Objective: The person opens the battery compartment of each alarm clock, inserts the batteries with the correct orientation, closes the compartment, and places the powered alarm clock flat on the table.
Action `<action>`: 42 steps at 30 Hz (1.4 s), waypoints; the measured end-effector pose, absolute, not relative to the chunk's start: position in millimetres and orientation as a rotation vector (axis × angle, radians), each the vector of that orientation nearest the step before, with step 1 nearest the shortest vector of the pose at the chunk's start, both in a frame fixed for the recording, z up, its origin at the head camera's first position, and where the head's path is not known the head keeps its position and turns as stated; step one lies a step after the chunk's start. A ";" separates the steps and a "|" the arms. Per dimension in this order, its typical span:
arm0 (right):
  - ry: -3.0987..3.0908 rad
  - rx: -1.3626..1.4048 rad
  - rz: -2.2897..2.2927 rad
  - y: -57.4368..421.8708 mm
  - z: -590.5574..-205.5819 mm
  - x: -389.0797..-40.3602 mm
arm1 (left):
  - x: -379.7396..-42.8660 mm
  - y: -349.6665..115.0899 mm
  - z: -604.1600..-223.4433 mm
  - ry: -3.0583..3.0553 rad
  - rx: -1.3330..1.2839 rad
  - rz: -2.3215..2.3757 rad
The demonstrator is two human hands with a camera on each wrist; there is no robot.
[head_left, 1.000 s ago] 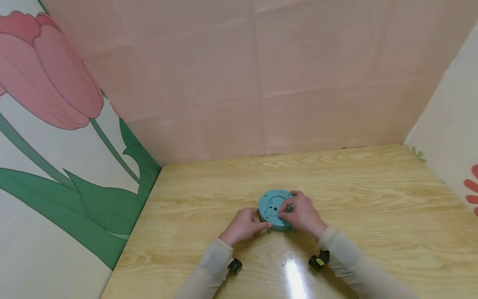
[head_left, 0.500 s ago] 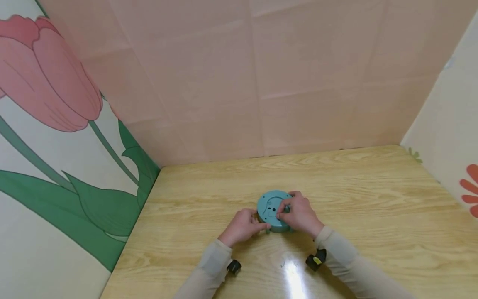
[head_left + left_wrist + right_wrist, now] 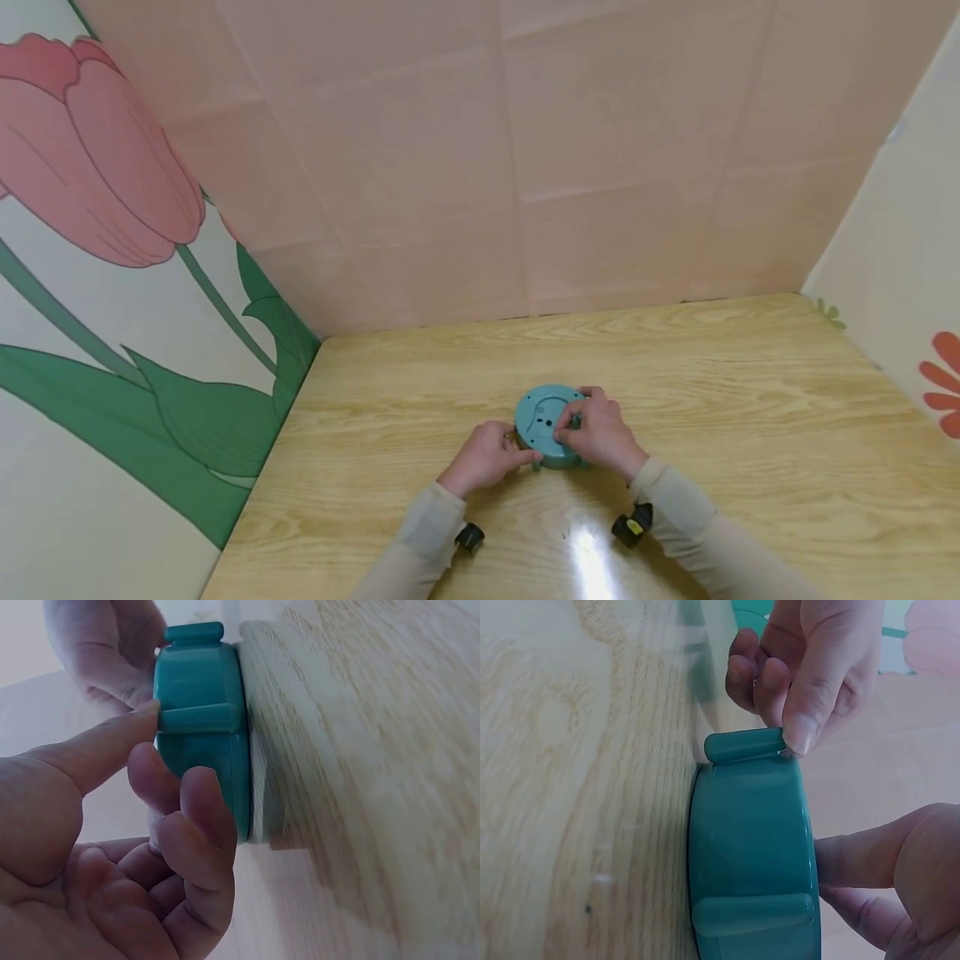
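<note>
A round teal alarm clock (image 3: 534,406) lies face down on the wooden table, its back with small dark holes turned up. In the left wrist view its side (image 3: 196,679) and two stubby feet show. My left hand (image 3: 483,456) holds the near left rim, thumb on the edge by one foot (image 3: 742,745) and the other fingers curled at the side. My right hand (image 3: 603,429) is over the right part of the back, thumb and index finger brought together on it. What lies under those fingertips is hidden. Another finger of that hand reaches the far rim.
The wooden table (image 3: 405,375) runs back to a pink wall covering (image 3: 420,167). A tulip-painted panel (image 3: 112,158) stands at the left and a pale wall (image 3: 915,250) at the right. Black wrist cameras (image 3: 470,537) hang under both sleeves.
The head view shifts slightly. Both hands stay at the same places on the clock, with at most a small movement of the right fingers.
</note>
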State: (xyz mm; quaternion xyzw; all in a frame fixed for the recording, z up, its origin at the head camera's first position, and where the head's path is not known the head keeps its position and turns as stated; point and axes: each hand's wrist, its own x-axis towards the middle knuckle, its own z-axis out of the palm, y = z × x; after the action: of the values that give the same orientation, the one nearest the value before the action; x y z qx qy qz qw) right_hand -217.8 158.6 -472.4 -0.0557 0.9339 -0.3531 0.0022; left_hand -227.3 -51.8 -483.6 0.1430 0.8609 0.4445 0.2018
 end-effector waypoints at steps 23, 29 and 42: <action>2.977 -0.267 -1.100 161.8 -477.7 -219.7 | -227.0 -52.0 -480.9 2.408 0.388 1.223; 3.042 -0.462 -1.040 166.4 -475.5 -221.3 | -228.3 -48.7 -483.0 2.436 0.388 1.197; 3.252 -0.736 -0.721 161.9 -478.6 -216.1 | -230.2 -46.3 -481.6 2.444 0.334 1.181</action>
State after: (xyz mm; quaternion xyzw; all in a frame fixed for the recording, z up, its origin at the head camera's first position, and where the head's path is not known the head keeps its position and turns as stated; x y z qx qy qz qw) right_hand -216.1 161.9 -478.6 -0.2138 0.9446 -0.2095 -0.1346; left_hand -230.2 -46.3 -481.6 0.1198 0.8753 0.4228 0.2020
